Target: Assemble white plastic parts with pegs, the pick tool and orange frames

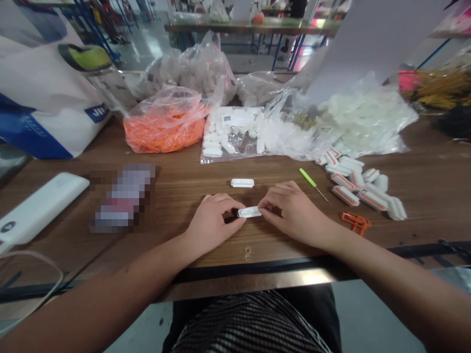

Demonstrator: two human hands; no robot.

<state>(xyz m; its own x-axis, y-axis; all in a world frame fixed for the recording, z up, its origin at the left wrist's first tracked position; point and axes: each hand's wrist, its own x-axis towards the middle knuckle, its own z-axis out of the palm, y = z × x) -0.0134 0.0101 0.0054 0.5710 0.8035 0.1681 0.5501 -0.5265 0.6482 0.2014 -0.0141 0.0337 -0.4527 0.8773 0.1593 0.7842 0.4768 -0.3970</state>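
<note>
A small white plastic connector housing (249, 212) with a row of dark slots on its face is pinched between my two hands, just above the front of the table. My left hand (213, 220) grips its left end with thumb and fingers. At the right end, my right hand (289, 211) holds it the same way. Just beyond lies a second white housing (242, 183), apart from both hands. To the right of my right hand is a thin screwdriver (312, 184) with a bright green handle. Several orange plastic clips (355, 222) lie nearer the edge.
White pieces with orange strips (362, 186) are heaped at the right. Behind stand a bag of orange parts (165, 127), a flat bag of white parts (231, 132) and a bulky clear bag (360, 117). A white power bank (44, 206) and a blurred-out phone-like object (125, 196) lie left.
</note>
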